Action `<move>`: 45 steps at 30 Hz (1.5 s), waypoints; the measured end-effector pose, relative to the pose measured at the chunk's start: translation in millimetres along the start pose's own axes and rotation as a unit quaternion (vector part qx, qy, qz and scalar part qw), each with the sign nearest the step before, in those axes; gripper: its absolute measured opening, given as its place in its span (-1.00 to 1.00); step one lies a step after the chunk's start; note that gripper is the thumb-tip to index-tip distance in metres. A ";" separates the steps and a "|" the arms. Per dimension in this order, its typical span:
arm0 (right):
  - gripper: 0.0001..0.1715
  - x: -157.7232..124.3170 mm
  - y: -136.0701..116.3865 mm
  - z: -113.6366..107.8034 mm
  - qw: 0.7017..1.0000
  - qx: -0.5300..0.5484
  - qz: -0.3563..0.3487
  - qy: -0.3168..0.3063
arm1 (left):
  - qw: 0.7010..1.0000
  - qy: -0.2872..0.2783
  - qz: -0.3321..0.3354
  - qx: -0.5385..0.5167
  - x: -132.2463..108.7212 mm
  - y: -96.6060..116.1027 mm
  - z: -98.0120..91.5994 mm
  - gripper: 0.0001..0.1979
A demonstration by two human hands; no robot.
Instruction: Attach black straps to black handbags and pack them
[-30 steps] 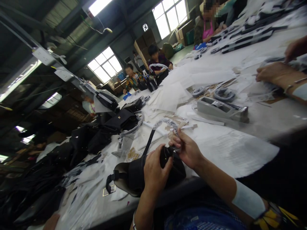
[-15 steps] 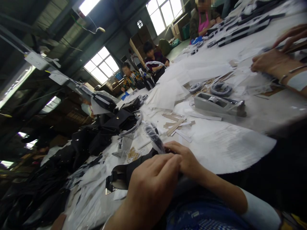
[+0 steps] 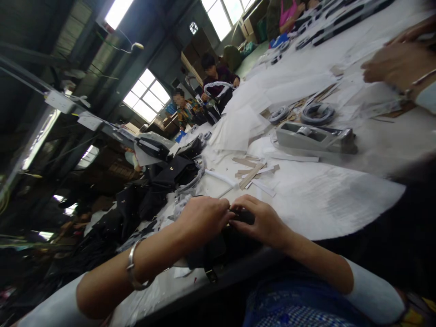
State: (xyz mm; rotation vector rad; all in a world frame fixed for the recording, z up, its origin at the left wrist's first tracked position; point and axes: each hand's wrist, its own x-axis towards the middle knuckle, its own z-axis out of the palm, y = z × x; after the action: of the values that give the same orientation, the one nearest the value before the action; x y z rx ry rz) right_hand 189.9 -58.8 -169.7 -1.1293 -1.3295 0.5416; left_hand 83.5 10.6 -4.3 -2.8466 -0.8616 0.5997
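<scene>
A black bag lies at the near edge of the long worktable, mostly covered by my hands. My left hand rests on top of it with fingers curled closed, a metal bangle on the wrist. My right hand meets it from the right, fingers pinched on a dark part of the bag near its top. What the fingertips hold is hidden between the two hands.
A grey tape dispenser and tape rolls sit beyond white paper sheets. Cardboard strips lie ahead. Black bags pile at left. Another person's hand works at upper right; other workers sit farther along.
My left arm has swung from the near side over to the left, and both hands have closed together on the bag. The wrapped strap that stood up above the bag is no longer visible.
</scene>
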 end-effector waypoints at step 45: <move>-0.53 28.0 0.4 1.7 0.979 -0.161 -0.014 -0.121 | 0.985 0.115 -0.013 -0.127 -49.8 -71.1 -4.7 -0.73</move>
State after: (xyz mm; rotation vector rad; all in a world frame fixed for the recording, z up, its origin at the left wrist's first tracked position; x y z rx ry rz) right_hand 194.7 -34.3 -157.0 -1.3368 -1.6863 0.4633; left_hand 11.2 42.3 32.0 -3.0402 -0.9958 0.1594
